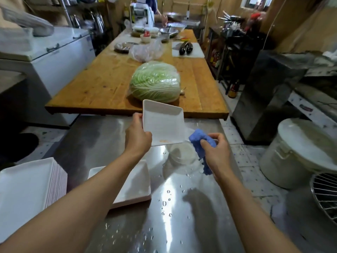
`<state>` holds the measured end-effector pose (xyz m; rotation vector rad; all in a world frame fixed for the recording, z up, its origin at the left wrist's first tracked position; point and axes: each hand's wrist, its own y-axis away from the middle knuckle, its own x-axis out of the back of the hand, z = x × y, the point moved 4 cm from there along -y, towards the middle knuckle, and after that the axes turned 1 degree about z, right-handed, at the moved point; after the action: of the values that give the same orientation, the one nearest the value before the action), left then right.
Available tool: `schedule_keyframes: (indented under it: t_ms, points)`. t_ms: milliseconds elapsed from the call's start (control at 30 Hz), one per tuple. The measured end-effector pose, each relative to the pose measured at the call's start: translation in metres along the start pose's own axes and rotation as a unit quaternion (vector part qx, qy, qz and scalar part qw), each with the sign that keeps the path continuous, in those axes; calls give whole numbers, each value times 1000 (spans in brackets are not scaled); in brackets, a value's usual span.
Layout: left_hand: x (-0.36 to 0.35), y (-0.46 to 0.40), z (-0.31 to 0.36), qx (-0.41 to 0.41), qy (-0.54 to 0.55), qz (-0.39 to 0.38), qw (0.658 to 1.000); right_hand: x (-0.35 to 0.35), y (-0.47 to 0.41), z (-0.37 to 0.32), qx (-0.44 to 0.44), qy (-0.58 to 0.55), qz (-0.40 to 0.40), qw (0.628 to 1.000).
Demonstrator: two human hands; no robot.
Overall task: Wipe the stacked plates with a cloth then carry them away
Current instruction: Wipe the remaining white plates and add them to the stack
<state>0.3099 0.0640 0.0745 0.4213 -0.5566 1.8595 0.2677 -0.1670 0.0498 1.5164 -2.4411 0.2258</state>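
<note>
A wet, shiny stainless-steel tabletop (182,225) butts against a long wooden plank tabletop (102,84). A white chest freezer (60,57) stands left, a dark metal cabinet (262,99) right, on speckled pale floor tiles (244,157). Tan walls (300,30); a small bright window (259,1) at top right.

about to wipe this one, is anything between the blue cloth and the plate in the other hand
Nothing visible. The right hand grips the blue cloth just beside the lower right corner of the white square plate, which the left hand holds tilted above the wet steel counter. Only open air separates them.
</note>
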Motion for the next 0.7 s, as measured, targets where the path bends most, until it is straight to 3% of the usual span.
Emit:
schedule_keyframes:
  t_ms: [133,333,700]
  points:
    - [-9,5,16,-43,-79,32,995,7,-7,3,4,-4,1,1000]
    - [-14,11,31,-82,-114,28,990,11,-13,1,17,-16,-6,1000]
    - [-15,14,26,-45,-87,33,995,11,-13,5,23,-20,-47,998]
